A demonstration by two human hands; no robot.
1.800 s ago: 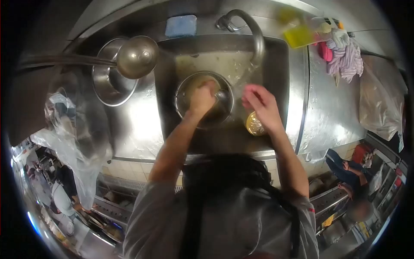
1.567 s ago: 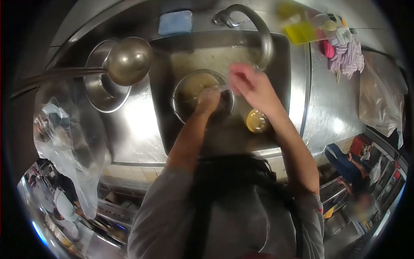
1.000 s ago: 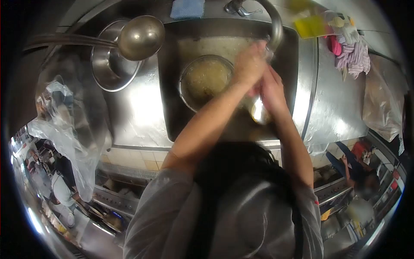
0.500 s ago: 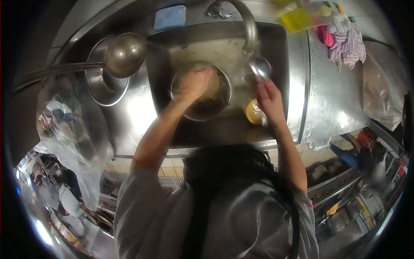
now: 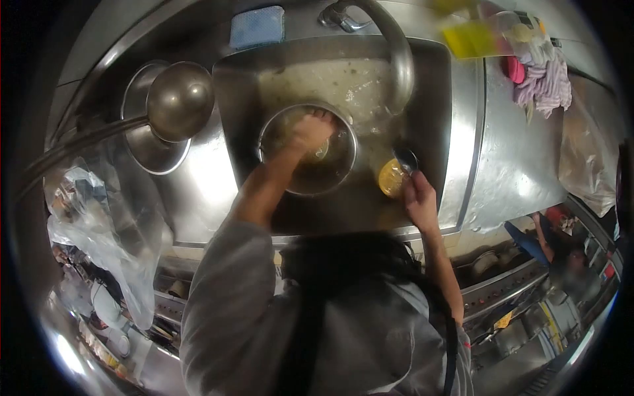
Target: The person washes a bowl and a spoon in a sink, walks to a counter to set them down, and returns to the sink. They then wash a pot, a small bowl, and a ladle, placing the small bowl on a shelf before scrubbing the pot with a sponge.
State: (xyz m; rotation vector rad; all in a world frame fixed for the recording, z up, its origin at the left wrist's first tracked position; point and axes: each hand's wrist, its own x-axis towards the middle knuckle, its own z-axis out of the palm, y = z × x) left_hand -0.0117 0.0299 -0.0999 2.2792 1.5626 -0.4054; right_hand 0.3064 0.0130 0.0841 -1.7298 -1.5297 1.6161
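In the steel sink (image 5: pixel 244 99) stands a round metal pot (image 5: pixel 353 155) with cloudy liquid in it. My left hand (image 5: pixel 313 132) reaches inside the pot with its fingers curled near the far wall; what they hold, if anything, I cannot make out. A metal spoon (image 5: pixel 405 160) is gripped by its handle in my right hand (image 5: pixel 420 198). The spoon's bowl points up and left, overlapping a shiny round yellow thing (image 5: pixel 389 179) low in the sink. Murky water with small bits covers the sink floor beyond the pot.
The curved faucet (image 5: pixel 399 72) arches over the sink. A blue sponge (image 5: pixel 257 28) lies on the back ledge. At left, a large ladle (image 5: pixel 179 102) overlaps a metal bowl (image 5: pixel 135 142), near clear plastic bags (image 5: pixel 112 218). Striped cloths (image 5: pixel 548 86) lie at right. Another person (image 5: pixel 571 270) is behind.
My right hand has lowered the spoon from below the faucet toward me, beside the yellow thing. My left hand stays in the pot, its fingers shifted slightly. The view has shifted a little.
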